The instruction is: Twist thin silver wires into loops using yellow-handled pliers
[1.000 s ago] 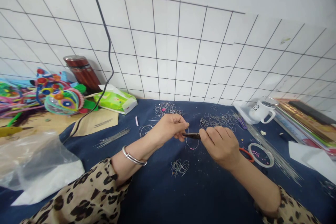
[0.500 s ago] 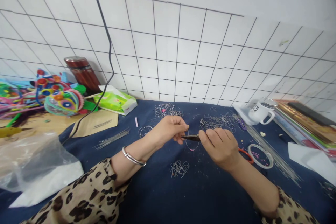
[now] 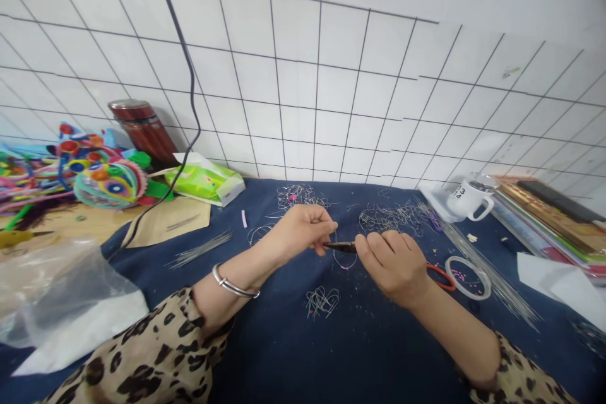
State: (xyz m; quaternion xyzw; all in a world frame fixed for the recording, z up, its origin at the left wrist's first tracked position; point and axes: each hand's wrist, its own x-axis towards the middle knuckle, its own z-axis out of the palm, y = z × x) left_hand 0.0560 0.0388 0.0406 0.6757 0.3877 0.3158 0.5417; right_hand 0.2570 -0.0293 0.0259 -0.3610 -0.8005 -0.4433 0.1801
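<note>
Closed round a pair of pliers (image 3: 341, 246), my right hand (image 3: 392, 266) holds them with the dark jaws pointing left. One red handle loop (image 3: 441, 278) shows behind the hand. My left hand (image 3: 310, 227) pinches a thin wire (image 3: 337, 237) at the tips of the jaws. The wire bends down into a loop (image 3: 348, 267) with small pink beads at its bottom. Whether the jaws are fully closed on the wire is too fine to see. Below the hands a small tangle of wire (image 3: 322, 302) lies on the dark blue cloth (image 3: 379, 353).
Tangled wire (image 3: 391, 219) and a bundle of straight wires (image 3: 502, 284) lie at right, near a clear round dish (image 3: 468, 278) with pink beads. A white mug (image 3: 473, 197) stands behind. To the left are straight wires (image 3: 201, 249), a green packet (image 3: 208, 182) and a plastic bag (image 3: 71, 290).
The whole view has shifted slightly, so things appear a little further left. Both hands keep their grip, and the plier tips have come slightly closer to my left fingers.
</note>
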